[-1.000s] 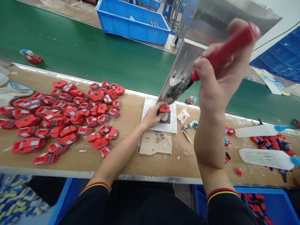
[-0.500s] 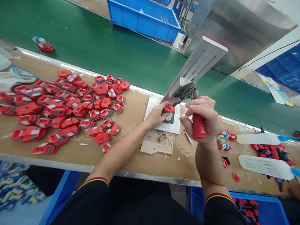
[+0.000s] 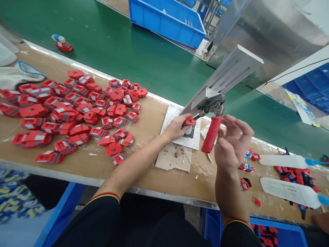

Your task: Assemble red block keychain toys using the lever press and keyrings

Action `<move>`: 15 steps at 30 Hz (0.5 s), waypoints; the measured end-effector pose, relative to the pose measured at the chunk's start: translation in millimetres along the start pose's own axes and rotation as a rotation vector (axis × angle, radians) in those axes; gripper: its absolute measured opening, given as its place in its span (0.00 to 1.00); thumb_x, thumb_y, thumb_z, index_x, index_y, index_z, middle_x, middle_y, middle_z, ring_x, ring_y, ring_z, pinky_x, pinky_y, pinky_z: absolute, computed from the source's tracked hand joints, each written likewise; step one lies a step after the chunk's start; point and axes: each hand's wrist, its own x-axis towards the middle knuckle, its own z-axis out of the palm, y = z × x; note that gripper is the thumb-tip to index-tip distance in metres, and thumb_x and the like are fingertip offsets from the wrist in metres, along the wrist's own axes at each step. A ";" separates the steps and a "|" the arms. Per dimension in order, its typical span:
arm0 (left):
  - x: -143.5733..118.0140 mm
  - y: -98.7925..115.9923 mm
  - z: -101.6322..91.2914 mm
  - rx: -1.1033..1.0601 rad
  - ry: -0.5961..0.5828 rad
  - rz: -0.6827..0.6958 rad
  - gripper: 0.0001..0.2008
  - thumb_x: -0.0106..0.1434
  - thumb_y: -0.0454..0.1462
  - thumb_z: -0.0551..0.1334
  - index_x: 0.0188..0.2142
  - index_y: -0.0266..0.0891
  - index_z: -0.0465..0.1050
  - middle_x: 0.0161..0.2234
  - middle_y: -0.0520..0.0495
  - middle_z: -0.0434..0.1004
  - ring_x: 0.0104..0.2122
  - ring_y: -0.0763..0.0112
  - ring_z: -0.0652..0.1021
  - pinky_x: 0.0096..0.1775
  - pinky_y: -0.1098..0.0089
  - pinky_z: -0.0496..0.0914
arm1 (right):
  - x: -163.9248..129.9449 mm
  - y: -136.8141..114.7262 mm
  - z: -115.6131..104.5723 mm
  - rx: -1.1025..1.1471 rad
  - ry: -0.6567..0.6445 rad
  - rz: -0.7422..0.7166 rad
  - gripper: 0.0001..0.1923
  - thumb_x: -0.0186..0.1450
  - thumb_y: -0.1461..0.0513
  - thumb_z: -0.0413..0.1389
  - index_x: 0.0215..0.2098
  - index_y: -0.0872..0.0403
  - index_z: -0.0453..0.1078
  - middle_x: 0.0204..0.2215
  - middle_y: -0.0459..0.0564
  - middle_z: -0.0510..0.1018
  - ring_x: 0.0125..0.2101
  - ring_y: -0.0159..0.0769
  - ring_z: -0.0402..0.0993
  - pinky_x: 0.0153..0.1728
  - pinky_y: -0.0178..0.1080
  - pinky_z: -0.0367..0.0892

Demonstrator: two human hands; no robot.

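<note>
My left hand [image 3: 177, 127] is closed around a small red plastic part [image 3: 190, 121] under the tip of a metal toggle clamp press [image 3: 214, 103]. The press stands on a pale metal plate [image 3: 168, 118], its slotted upright leaning to the upper right in view. Its red ribbed handle [image 3: 212, 134] slants downward. Just right of the handle, my right hand [image 3: 232, 140] is open with fingers loosely curled and apart, not gripping it. A white round piece sits below the red part on the plate. My left fingers partly hide the red part.
Many red and grey toy car pieces [image 3: 64, 113] cover the left of the bench. A green conveyor belt [image 3: 102, 44] runs behind, with a blue crate [image 3: 167, 24] beyond. White bottles [image 3: 290, 192] and small parts lie at right. A blue bin [image 3: 290, 235] stands below.
My right hand has let go of the red handle and moved to its right, fingers opening. The left hand stays on the red part. The whole view has shifted slightly.
</note>
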 end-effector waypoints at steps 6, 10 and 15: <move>-0.9 -1.3 2.2 0.002 0.026 0.004 0.25 0.66 0.28 0.65 0.62 0.39 0.71 0.57 0.40 0.82 0.57 0.59 0.82 0.61 0.56 0.75 | -6.4 -27.2 3.3 0.454 -0.267 0.508 0.30 0.67 0.46 0.63 0.64 0.40 0.64 0.33 0.45 0.73 0.22 0.33 0.71 0.20 0.38 0.70; -1.0 -1.3 2.0 0.004 0.018 0.014 0.24 0.66 0.28 0.65 0.61 0.37 0.71 0.58 0.38 0.82 0.58 0.59 0.81 0.62 0.56 0.74 | -0.9 -34.8 3.2 0.558 -0.221 0.555 0.29 0.63 0.48 0.68 0.60 0.41 0.67 0.30 0.41 0.69 0.19 0.27 0.64 0.14 0.34 0.61; -1.3 -0.3 1.6 0.019 0.020 0.002 0.24 0.66 0.28 0.65 0.62 0.39 0.71 0.57 0.39 0.82 0.57 0.58 0.82 0.61 0.56 0.74 | -2.6 -28.7 9.0 0.607 -0.224 0.569 0.29 0.63 0.51 0.70 0.59 0.38 0.68 0.31 0.40 0.72 0.21 0.29 0.69 0.16 0.33 0.63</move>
